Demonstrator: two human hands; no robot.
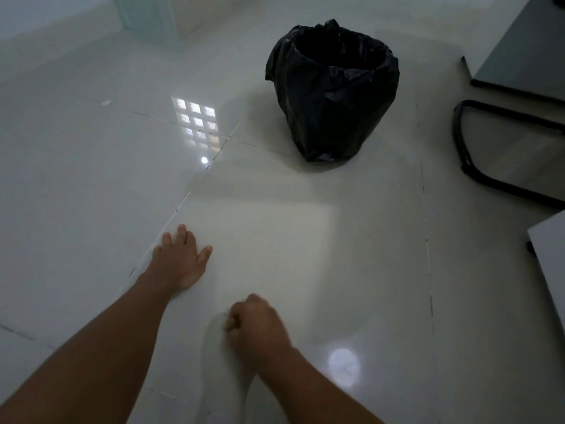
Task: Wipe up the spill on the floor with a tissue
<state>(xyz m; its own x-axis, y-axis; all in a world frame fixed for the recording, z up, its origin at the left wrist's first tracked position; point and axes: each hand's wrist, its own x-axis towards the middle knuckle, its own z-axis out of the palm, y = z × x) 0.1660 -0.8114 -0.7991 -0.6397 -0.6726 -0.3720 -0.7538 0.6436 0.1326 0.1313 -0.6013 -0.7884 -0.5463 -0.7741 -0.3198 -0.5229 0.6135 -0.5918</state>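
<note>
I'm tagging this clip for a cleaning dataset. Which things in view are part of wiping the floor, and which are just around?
Part of the job:
right hand, closed on a blurred white tissue
left hand, flat on the floor
bin with black liner, perhaps for the used tissue

Just around:
dark furniture
black frame

No spill is clearly visible.

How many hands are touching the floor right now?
1 for certain: the left hand lies flat on the floor. The right hand is fisted low; contact unclear.
</note>
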